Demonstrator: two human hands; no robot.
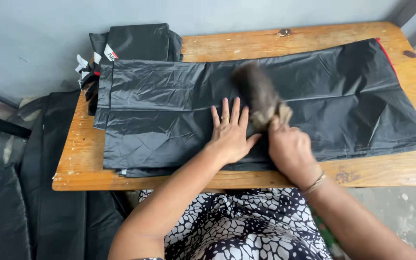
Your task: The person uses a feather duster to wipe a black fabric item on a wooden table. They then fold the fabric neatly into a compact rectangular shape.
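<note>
Nearest, the left hand (pixel 229 132) is lying spread and flat on the glossy, creased black fabric (pixel 169 110), while the right hand (pixel 290 149) is keeping its grip pinched around a blurred brown brush (pixel 261 98). The fabric is covering most of the worn wooden counter (pixel 80 159), leaving bare strips along the edges. Farther back, folded black pieces (pixel 138 42) are sitting stacked at the left corner.

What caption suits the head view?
Left hand flat on black fabric; right hand holds blurred brush.

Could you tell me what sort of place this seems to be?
Probably a small garment workshop: black fabric spread on a worn wooden table, folded black pieces stacked behind, more fabric piled beside it.
</note>
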